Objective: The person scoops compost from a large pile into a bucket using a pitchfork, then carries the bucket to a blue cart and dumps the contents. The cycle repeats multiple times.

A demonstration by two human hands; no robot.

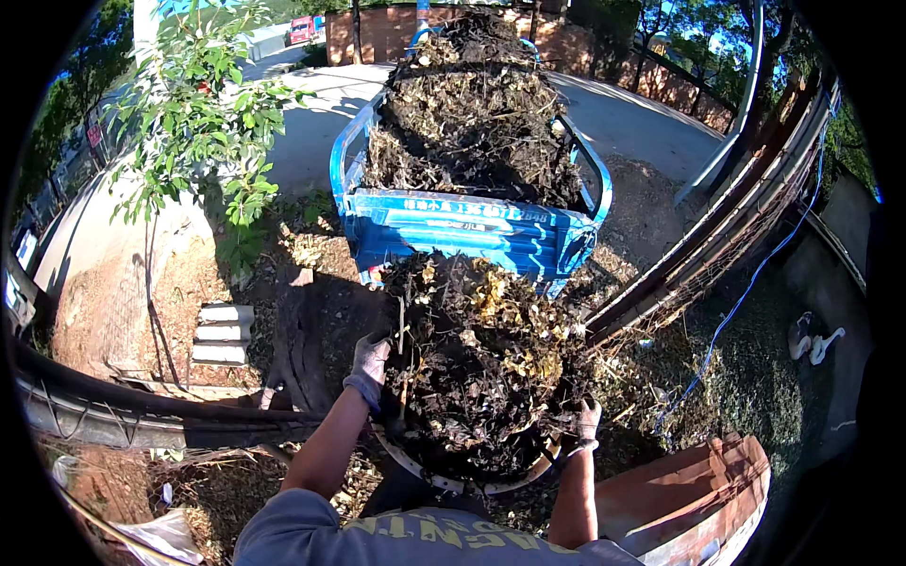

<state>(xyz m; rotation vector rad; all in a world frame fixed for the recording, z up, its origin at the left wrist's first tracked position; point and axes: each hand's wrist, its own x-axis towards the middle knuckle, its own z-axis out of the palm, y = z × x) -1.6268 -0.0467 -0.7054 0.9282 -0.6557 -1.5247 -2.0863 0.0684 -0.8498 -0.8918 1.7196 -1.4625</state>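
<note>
A wide round tub (pixel 504 486) heaped with dark, half-rotted leaves and twigs (pixel 472 377) is in front of my body; only its pale near rim shows under the heap. My left hand (pixel 371 361), in a light work glove, grips the tub's left side, with its fingertips partly hidden. On the right side my gloved right hand (pixel 588 422) is closed at the rim, some fingers behind leaves. Just beyond the tub stands a blue cargo bed (pixel 462 226), its tailgate facing me, piled high with the same kind of leaf litter (pixel 472 123).
Rusty metal beams (pixel 698 236) with wire rise at the right, a blue cord (pixel 746 292) beside them. A rusty metal trough (pixel 679 500) lies at lower right. Dark rails (pixel 170 424) cross on the left. A leafy young tree (pixel 208 113) and grey ridged blocks (pixel 224 333) are farther left.
</note>
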